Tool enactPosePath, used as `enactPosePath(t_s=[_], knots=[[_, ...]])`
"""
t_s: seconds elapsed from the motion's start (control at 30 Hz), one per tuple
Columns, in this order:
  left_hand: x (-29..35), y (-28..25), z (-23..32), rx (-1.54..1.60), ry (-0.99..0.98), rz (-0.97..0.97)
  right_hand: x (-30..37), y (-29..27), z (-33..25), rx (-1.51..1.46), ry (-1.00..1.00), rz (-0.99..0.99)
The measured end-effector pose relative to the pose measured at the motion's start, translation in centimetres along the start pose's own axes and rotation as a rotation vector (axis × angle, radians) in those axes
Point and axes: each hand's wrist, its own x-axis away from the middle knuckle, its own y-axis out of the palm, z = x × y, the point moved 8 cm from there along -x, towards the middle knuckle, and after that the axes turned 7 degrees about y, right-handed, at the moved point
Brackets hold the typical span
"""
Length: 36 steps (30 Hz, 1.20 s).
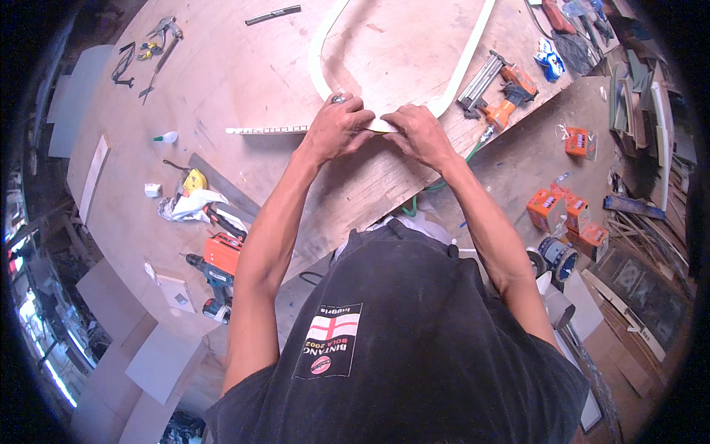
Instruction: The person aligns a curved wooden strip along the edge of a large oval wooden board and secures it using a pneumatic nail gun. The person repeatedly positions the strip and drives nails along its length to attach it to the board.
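Observation:
A pale strip, bent into a rounded loop, stands on the wooden work surface. At the loop's near side, my left hand is closed, pinching the strip with thumb and fingers. My right hand grips it just to the right, also pinched, with a short stretch of strip showing between the hands. A straight piece with a row of notches runs leftward from beside my left hand; whether it joins the loop is hidden by that hand.
To the right lies an orange nail gun with a green hose. A black bar lies at the back; hand tools are far left. A cordless drill, small glue bottle and orange boxes stand around.

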Motion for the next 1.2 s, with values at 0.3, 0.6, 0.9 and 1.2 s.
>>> enactPosePath(t_s=[0.3,0.6,0.9,1.2], knots=[[-0.1,0.1,-0.3,0.039,0.014,-0.006,0.2,0.2,0.0,-0.033,-0.081,0.059],[-0.1,0.1,-0.3,0.028,0.0,-0.019,0.2,0.3,0.1,-0.021,-0.077,0.063],[0.4,0.2,0.1,-0.089,0.11,0.04,0.2,0.2,0.1,-0.014,-0.091,0.073],[0.6,0.1,0.2,-0.11,0.132,0.056,0.8,-0.8,0.4,-0.046,-0.157,0.061]])
